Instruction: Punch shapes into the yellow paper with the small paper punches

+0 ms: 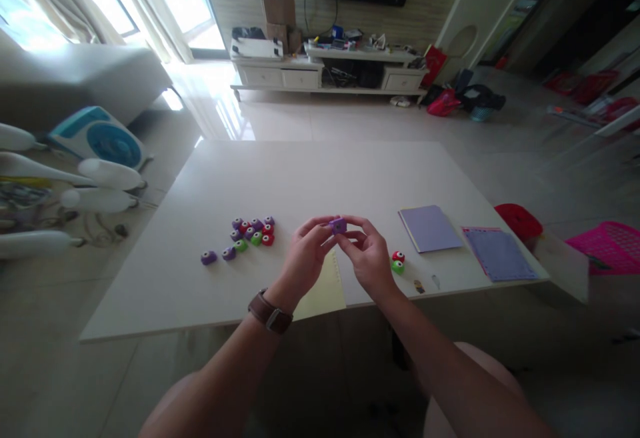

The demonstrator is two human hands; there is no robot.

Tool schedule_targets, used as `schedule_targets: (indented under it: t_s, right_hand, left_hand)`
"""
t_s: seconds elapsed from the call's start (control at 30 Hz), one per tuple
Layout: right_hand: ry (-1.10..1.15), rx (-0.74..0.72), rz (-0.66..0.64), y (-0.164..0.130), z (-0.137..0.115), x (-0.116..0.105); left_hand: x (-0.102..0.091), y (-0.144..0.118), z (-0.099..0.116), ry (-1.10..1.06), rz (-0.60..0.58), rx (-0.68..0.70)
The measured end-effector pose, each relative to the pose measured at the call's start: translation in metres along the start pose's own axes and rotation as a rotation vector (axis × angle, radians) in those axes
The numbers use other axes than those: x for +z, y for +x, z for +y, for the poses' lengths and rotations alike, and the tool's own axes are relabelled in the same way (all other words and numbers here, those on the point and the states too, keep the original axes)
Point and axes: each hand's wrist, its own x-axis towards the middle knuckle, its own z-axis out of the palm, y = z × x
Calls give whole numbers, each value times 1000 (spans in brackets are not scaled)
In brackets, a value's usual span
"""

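Note:
A small purple craft paper punch [339, 226] is held up between the fingertips of my left hand [306, 255] and my right hand [371, 259], above the table. Both hands are closed around its sides. Below them lies a pale yellow sheet [320, 295] with a notched right edge, partly covered by my left hand and wrist. Several more punches sit in a group to the left, among them a purple one [209, 257], a green one [241, 245] and a red one [268, 240]. Beside my right wrist stand a red punch [399, 256] and a green punch [398, 267].
On the white table [320, 171], a stack of purple paper [431, 228] lies to the right. Beyond it are purple sheets with patterned edges [500, 255]. Two small flat pieces [419, 286] lie near the front edge. A pink basket [607, 248] stands past the table's right end.

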Motion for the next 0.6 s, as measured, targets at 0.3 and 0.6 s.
schedule_targets:
  t_s: [0.3, 0.6]
  right_hand:
    - [55, -18, 40, -8, -3, 14]
    - [201, 38, 118, -16, 6, 11]
  left_hand:
    - [-1, -15, -1, -75, 30, -46]
    - [-5, -19, -12, -68, 13, -97]
